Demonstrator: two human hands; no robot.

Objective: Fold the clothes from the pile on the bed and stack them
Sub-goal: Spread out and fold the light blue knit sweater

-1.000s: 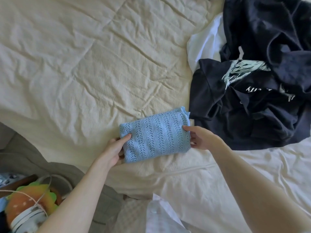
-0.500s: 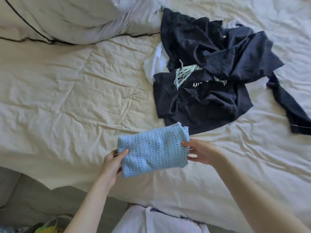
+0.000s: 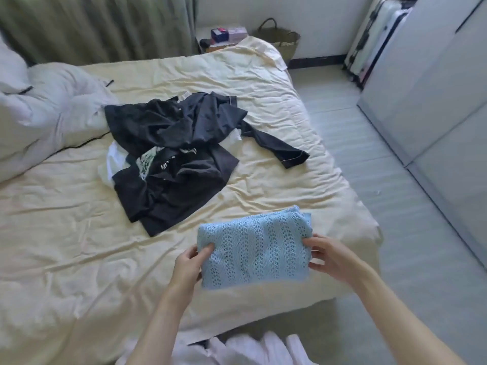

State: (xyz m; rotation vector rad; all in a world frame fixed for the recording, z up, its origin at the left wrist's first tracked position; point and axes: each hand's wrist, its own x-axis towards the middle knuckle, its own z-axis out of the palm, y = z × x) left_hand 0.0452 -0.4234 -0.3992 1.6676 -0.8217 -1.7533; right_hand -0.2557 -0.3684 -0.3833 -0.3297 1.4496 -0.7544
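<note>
Both hands grip a folded light-blue knit top [image 3: 254, 247] at the near right part of the bed [image 3: 66, 233]. Left hand [image 3: 188, 264] pinches the top's left edge, thumb on the upper face and fingers curled beneath; right hand [image 3: 330, 258] clamps the right edge, thumb over the knit and fingers tucked behind it. I hold the folded piece as a flat rectangle over the cream sheet; whether its underside rests on the bed or hangs just above it, I cannot tell from this angle.

Farther in, near the middle of the bed, lies the unfolded pile of clothes [image 3: 174, 159]: dark navy garments in a heap, one with a pale printed design, a white piece [image 3: 112, 162] showing at the pile's left edge, and a dark sleeve [image 3: 276, 148] trailing out to the right. The pile sits well apart from the blue top.

At the far left a rumpled white duvet [image 3: 47, 117] with dark piping is bunched against the green curtain [image 3: 92, 25]. Beyond the bed's far end stand a woven basket [image 3: 283, 39] and a small table with boxes [image 3: 224, 35]. A suitcase [image 3: 374, 35] leans by the pale wardrobe [image 3: 434, 88] at the right.
</note>
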